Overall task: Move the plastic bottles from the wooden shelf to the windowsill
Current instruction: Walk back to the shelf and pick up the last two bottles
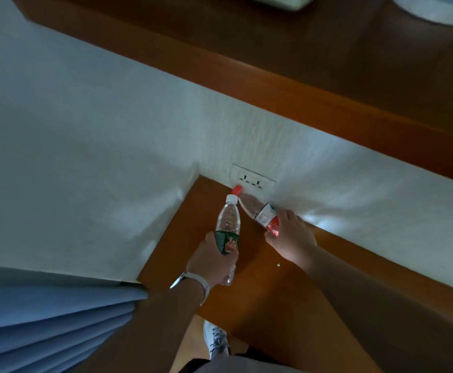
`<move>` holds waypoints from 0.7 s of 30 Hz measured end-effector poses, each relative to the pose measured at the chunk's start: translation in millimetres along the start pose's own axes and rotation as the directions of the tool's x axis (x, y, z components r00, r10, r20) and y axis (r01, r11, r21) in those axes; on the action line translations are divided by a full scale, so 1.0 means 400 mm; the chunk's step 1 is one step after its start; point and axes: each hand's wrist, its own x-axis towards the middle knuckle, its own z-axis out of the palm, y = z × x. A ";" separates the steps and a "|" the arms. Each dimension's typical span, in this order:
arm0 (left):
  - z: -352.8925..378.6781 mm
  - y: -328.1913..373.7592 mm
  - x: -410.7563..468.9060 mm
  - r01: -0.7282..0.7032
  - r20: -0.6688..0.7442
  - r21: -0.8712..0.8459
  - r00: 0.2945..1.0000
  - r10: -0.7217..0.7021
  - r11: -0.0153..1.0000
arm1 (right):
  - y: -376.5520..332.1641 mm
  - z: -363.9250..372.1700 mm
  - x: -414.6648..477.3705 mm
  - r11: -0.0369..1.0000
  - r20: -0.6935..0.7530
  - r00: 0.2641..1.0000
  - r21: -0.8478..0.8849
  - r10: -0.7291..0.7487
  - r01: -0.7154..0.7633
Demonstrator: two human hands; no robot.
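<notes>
My left hand (209, 261) grips a clear plastic bottle with a white cap and green label (228, 224), held over the lower wooden shelf (268, 286). My right hand (291, 236) grips a second clear bottle with a red cap and red-and-white label (256, 208), tilted with its cap pointing up and left toward the wall. Both bottles are close together near the shelf's back corner. Whether their bases touch the shelf is hidden by my hands. The windowsill is not in view.
A white wall socket (252, 180) sits just behind the red cap. An upper wooden shelf (273, 76) runs across the top, holding a pale blue container (435, 9). Blue curtain folds (53, 327) hang at lower left. My shoe (215, 341) shows on the floor below.
</notes>
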 end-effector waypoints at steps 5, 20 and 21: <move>-0.012 0.000 0.009 0.012 0.034 -0.017 0.999 -0.011 1.000 | 0.004 0.005 0.047 0.997 0.086 0.995 0.048 0.052 -0.057; -0.021 -0.065 -0.044 0.039 -0.003 -0.339 0.999 -0.043 0.940 | 0.007 0.038 -0.014 0.923 0.240 0.960 0.316 0.146 -0.219; -0.023 -0.067 -0.052 0.040 -0.008 -0.361 0.999 -0.046 0.932 | 0.007 0.038 -0.028 0.907 0.241 0.960 0.357 0.143 -0.225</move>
